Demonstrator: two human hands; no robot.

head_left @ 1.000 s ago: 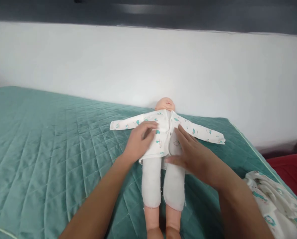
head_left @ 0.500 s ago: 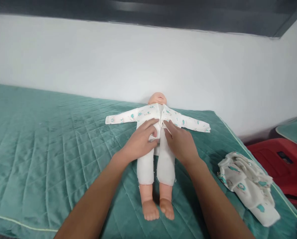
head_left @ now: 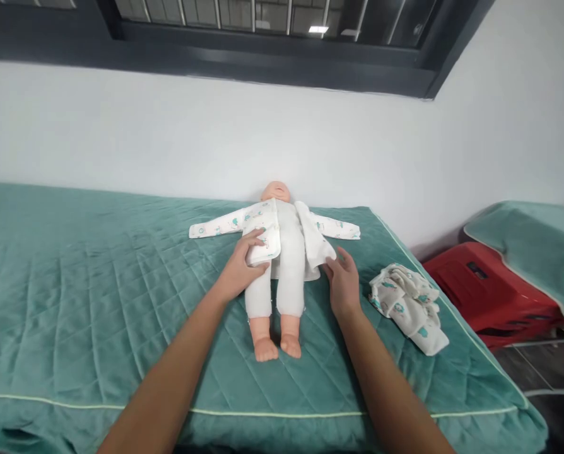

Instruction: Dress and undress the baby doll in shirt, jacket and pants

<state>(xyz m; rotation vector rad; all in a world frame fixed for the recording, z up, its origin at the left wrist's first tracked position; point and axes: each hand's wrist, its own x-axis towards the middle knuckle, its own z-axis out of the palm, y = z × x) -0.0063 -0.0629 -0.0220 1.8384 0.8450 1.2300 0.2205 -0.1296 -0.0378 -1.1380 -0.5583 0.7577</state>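
Your left hand [head_left: 241, 270] lies on the lower front of a small printed shirt [head_left: 262, 219], thumb and fingers spread apart and touching that panel without gripping it, as far as you can see. Your right hand [head_left: 344, 280] pinches the lower corner of the shirt's other front panel between thumb and fingers, drawn out to the side so its plain white inner face shows. Between your two hands lies the doll [head_left: 290, 252], on its back, its arms in the shirt's sleeves or hidden there; you cannot tell which. Its head is beyond your hands, close to the white wall [head_left: 216, 132], and its bare feet point towards you, on the near side of both hands. One sleeve stretches out beyond your left hand, the other beyond your right. Under all this is the bed with its green quilted cover [head_left: 121, 284]. Just to the right of your right hand sits a crumpled bundle of printed clothing [head_left: 409, 309], and farther right, past the bed's edge, a red plastic object [head_left: 494, 293] stands partly under a green cloth [head_left: 532, 246].
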